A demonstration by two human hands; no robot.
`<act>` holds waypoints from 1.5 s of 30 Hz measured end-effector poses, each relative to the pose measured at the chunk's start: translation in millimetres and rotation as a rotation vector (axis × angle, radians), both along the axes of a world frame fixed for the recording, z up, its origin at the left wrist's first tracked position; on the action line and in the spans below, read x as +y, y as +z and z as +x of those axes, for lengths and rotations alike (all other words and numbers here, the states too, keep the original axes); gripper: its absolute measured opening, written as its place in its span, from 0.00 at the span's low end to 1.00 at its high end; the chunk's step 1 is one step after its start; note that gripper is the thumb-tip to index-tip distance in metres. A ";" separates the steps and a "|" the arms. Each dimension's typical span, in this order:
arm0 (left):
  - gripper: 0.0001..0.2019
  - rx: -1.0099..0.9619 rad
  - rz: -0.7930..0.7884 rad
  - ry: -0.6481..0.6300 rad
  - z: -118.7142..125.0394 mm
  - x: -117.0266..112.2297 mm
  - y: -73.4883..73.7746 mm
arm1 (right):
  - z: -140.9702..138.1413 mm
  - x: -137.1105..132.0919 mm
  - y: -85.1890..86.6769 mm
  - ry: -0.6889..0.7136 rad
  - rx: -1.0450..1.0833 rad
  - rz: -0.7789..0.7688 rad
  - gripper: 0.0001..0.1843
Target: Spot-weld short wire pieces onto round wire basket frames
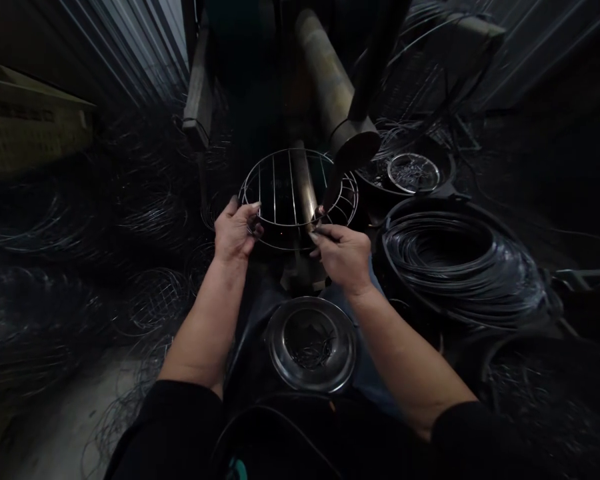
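A round wire rack with two rings and several parallel cross wires is held up before me, around a machine's lower metal bar. My left hand grips its near left rim, thumb on top and fingers curled below. At the near right rim my right hand is closed in a pinch beside the tip of the machine's upper electrode, where a small orange glow shows. Whatever sits between those right fingertips is too small to make out. A steel bowl with short wire pieces rests at my lap.
A thick cylindrical machine arm hangs above the rack. To the right stand a tub of coiled wire and a dish of small wire pieces. Heaped wire racks lie at left, near a yellow box.
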State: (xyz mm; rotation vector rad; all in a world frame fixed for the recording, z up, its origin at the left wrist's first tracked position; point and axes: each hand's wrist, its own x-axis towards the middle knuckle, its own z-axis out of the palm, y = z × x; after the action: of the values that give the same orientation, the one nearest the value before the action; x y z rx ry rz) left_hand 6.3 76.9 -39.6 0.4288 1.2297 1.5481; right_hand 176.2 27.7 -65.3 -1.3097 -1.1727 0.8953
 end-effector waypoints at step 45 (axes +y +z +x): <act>0.40 -0.026 0.053 0.019 21.1 7.3 -1.8 | 11.9 6.1 -28.7 -0.146 -0.103 0.288 0.05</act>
State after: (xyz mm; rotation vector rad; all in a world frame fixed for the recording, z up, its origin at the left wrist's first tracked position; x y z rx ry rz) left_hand 27.4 84.2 -41.4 0.4307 1.1777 1.6010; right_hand 188.1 33.8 -94.0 -1.1981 -1.2181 0.5357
